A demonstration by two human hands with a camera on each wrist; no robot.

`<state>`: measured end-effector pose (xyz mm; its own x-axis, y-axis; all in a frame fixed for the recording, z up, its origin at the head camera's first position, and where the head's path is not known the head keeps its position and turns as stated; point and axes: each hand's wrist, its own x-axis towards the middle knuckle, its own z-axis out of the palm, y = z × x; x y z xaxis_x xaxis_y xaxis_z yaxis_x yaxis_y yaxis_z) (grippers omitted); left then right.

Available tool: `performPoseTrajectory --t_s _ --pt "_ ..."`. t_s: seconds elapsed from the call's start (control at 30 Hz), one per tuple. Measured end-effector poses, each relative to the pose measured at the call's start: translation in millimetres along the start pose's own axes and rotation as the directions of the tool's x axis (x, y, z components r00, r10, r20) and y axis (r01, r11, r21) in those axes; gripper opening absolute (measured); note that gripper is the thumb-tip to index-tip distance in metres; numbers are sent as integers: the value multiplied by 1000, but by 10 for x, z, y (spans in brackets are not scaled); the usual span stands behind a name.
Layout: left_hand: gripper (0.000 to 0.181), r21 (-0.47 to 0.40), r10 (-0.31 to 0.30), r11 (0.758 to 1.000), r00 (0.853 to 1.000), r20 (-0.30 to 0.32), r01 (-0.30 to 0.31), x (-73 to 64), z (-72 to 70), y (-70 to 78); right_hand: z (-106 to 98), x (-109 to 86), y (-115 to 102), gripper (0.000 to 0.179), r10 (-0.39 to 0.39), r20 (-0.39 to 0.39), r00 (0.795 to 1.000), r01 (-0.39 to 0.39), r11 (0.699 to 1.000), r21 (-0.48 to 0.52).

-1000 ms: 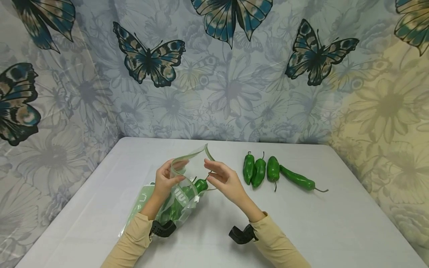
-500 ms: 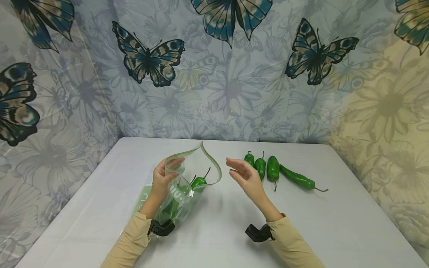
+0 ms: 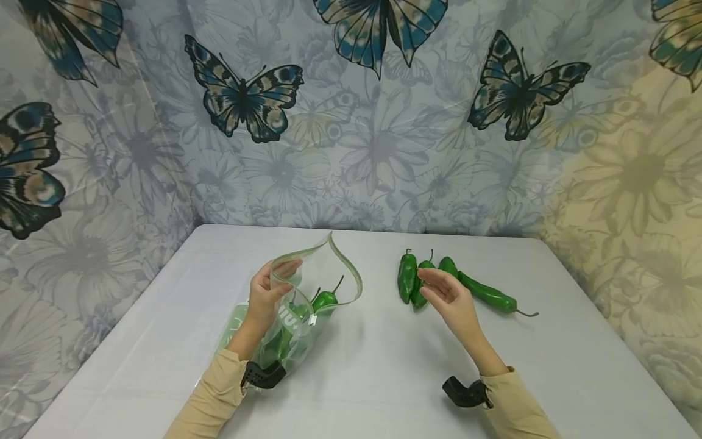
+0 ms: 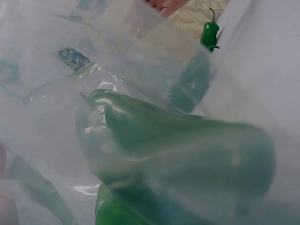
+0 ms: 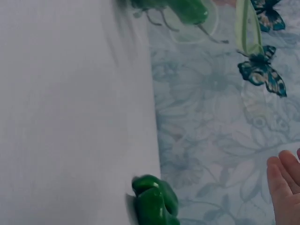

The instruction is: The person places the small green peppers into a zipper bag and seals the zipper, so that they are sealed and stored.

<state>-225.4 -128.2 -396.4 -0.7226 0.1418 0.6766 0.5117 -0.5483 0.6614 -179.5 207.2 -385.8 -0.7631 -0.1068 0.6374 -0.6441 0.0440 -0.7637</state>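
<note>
My left hand [image 3: 265,296] pinches the left side of a clear zip bag [image 3: 298,251] with a green zip edge, its mouth spread wide. Inside lie several green peppers; one pepper [image 3: 326,299] has its stem sticking up at the mouth. The left wrist view shows a bagged pepper [image 4: 178,150] close up through the cloudy film. My right hand [image 3: 452,300], fingers relaxed and holding nothing, hovers over the row of loose peppers. It partly hides the middle ones, while the leftmost pepper [image 3: 407,277] and the long rightmost pepper [image 3: 490,295] show well.
A white-covered table [image 3: 384,390] carries everything. Green-printed plastic packaging [image 3: 234,320] lies under and left of the bag. Patterned butterfly cloth [image 3: 378,152] stands behind the table and along both sides. Each wrist bears a black camera mount [image 3: 465,392].
My right hand has let go of the bag's rim and moved right to the loose peppers. My left hand keeps its grip, shifted slightly left, and the mouth stands wider.
</note>
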Motion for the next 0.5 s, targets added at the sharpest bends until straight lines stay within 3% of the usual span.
performPoseTrajectory --t_s 0.2,0.5 --pt "41 3 -2 1000 1000 12 2 -13 -13 2 -102 57 -22 34 -12 -57 998 11 1000 -23" --pt "39 17 11 1000 999 39 -12 7 -9 -10 -339 76 -37 35 -8 -81 997 1 996 -89"
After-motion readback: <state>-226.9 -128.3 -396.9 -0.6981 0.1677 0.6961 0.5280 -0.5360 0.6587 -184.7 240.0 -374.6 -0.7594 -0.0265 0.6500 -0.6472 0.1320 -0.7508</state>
